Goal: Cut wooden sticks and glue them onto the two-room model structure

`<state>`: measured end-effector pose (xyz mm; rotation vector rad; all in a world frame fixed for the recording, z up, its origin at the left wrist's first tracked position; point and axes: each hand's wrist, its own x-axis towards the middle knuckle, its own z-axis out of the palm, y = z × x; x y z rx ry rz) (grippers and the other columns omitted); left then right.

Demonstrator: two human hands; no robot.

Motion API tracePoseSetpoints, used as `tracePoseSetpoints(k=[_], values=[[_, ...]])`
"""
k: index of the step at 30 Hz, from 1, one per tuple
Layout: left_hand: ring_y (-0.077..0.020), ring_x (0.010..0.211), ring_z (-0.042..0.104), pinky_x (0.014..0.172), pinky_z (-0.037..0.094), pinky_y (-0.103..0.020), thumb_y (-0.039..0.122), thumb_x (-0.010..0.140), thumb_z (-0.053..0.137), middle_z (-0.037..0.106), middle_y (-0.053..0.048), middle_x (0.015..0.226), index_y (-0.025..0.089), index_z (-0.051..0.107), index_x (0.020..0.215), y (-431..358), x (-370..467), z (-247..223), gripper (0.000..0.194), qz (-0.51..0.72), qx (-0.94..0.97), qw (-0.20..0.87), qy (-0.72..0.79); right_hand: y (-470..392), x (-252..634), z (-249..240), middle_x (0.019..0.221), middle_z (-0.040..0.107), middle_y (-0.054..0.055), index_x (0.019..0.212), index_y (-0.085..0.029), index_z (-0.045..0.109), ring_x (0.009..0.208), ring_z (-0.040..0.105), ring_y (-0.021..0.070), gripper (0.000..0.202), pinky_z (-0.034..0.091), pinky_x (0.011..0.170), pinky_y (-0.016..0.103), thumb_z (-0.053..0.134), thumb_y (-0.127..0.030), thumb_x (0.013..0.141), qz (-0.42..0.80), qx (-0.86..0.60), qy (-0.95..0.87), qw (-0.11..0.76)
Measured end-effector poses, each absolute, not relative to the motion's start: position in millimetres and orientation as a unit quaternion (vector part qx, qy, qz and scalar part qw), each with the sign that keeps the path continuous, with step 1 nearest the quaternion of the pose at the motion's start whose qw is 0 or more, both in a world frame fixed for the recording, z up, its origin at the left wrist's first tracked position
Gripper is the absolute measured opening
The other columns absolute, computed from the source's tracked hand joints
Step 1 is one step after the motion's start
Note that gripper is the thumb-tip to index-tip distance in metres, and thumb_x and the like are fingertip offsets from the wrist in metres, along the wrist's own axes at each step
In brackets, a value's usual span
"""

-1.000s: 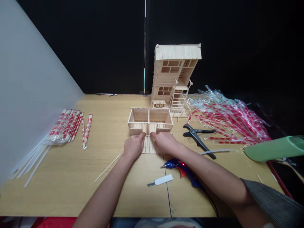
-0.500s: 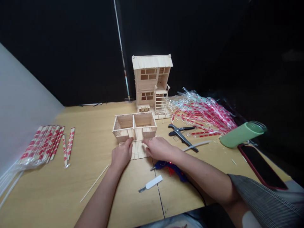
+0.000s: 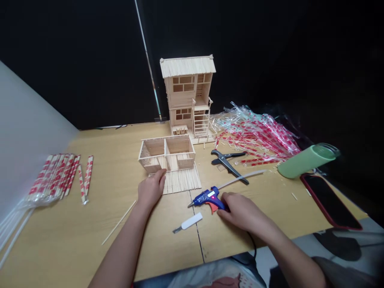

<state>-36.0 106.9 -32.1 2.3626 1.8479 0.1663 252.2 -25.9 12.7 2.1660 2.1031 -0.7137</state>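
The right hand (image 3: 241, 210) has its fingers curled around the handle of a blue glue gun with an orange trigger (image 3: 207, 197), which lies on the pale wooden table (image 3: 114, 160); how tightly they grip cannot be told. Nearer than the gun's nozzle, between both hands' fingers, lies a white-handled craft knife (image 3: 192, 221). A thin wooden stick (image 3: 119, 222) lies left of the left wrist. The left hand (image 3: 150, 190) has its fingers drawn together, tips touching the front of a two-room, open-topped model of pale wooden sticks (image 3: 185, 162); whether they pinch it is unclear. Beyond the right fingers, a translucent glue stick (image 3: 252, 174) crosses the handle of black pliers (image 3: 234, 171), with a green cylindrical cup (image 3: 300, 162) farther right. Past the left fingers and the model stands a two-storey stick house (image 3: 183, 96), beside a heap of red-and-clear plastic wrappers (image 3: 264, 134).
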Motion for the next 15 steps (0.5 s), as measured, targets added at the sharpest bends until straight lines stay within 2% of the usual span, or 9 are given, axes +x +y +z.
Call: tracePoseSetpoints(k=[2,4,7,10,12,15], values=[[-0.0268,0.093,0.071,0.076,0.052,-0.035,0.039,0.100,0.039,0.075,-0.007,0.112,0.031,0.059,0.132,106.4,-37.6,-33.6,0.039,0.060,0.785,0.073,0.613,-28.5,251.3,0.6,0.084,0.071,0.010,0.079,-0.018,0.060,0.077,0.067,0.0242,0.004,0.038,0.063,0.029,0.061,-0.022,0.077,-0.230,0.712,0.663,-0.023],[-0.0267,0.094,0.071,0.078,0.052,-0.036,0.039,0.100,0.039,0.074,-0.007,0.114,0.031,0.058,0.133,106.2,-39.1,-34.9,0.039,0.066,0.784,0.078,0.612,-28.7,250.6,-6.5,0.075,0.069,0.008,0.080,-0.019,0.056,0.069,0.066,0.0219,0.003,0.040,0.061,0.029,0.055,-0.019,0.078,-0.287,0.714,0.631,-0.097],[-0.0269,0.097,0.071,0.080,0.052,-0.037,0.039,0.100,0.041,0.073,-0.007,0.117,0.031,0.057,0.134,105.8,-41.2,-35.8,0.039,0.070,0.785,0.089,0.609,-28.8,244.1,-9.4,0.071,0.066,0.002,0.090,-0.021,0.050,0.052,0.060,0.0167,0.010,0.043,0.052,0.027,0.050,-0.030,0.086,-0.454,0.667,0.532,-0.257],[-0.0274,0.098,0.070,0.082,0.052,-0.037,0.038,0.100,0.041,0.073,-0.007,0.118,0.030,0.057,0.134,105.0,-42.5,-34.6,0.039,0.072,0.786,0.100,0.605,-25.7,229.0,-5.9,0.087,0.068,0.004,0.106,-0.019,0.050,0.047,0.052,0.0111,0.033,0.038,0.045,0.024,0.057,-0.047,0.088,-0.545,0.593,0.454,-0.383],[-0.0272,0.099,0.070,0.082,0.052,-0.037,0.037,0.100,0.041,0.073,-0.007,0.118,0.030,0.057,0.135,104.4,-43.2,-33.1,0.039,0.073,0.786,0.109,0.604,-19.4,217.7,-2.3,0.092,0.068,0.005,0.113,-0.018,0.052,0.049,0.047,0.0091,0.040,0.036,0.048,0.024,0.063,-0.047,0.087,-0.563,0.555,0.435,-0.430],[-0.0266,0.098,0.070,0.081,0.052,-0.035,0.036,0.099,0.044,0.073,-0.007,0.117,0.029,0.057,0.135,103.7,-44.5,-31.6,0.039,0.073,0.786,0.122,0.602,-5.1,204.4,-0.5,0.093,0.067,0.006,0.104,-0.016,0.057,0.056,0.047,0.0098,0.031,0.038,0.055,0.026,0.059,-0.045,0.092,-0.593,0.499,0.426,-0.467]])
